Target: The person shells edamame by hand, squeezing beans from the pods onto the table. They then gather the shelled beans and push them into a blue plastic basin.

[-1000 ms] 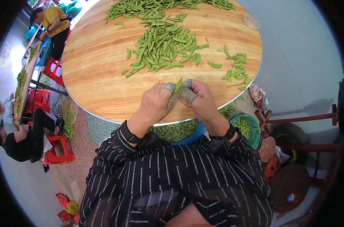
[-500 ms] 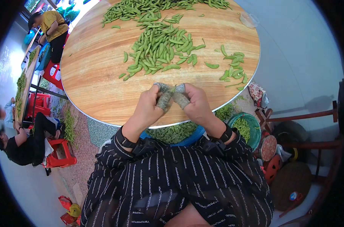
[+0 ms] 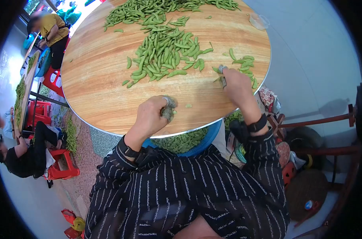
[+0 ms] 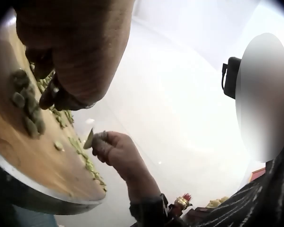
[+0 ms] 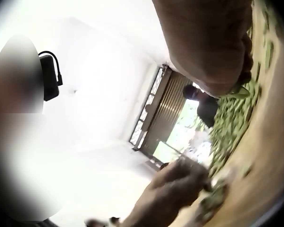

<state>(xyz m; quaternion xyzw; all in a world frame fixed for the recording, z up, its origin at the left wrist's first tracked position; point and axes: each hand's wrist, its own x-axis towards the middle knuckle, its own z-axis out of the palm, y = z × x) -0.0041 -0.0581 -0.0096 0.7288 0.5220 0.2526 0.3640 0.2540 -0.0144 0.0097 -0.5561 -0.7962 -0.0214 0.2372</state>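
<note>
Over the table's near part, my left hand (image 3: 151, 117) hangs with its wrapped fingers loosely curled, nothing clearly in them. Beside them is a small green piece (image 3: 174, 112), and another green piece (image 3: 188, 106) lies to the right. My right hand (image 3: 240, 88) is at the table's right side, by a few loose pods (image 3: 246, 63). In the left wrist view, the right hand (image 4: 125, 156) pinches a green pod (image 4: 88, 139) between wrapped fingers. Dark rounded lumps below the left hand (image 4: 76, 52) are too blurred to identify.
A large heap of pods (image 3: 161, 53) covers the table's middle and reaches the far edge. A clear container (image 3: 259, 22) stands at the right rim. Below the near edge sits a blue basin (image 3: 213, 137). Several people sit at another table on the left.
My hands have come apart from their meeting point. The right hand has moved right and forward to the loose pods; the left stays near the front edge. The pod between them is gone from there.
</note>
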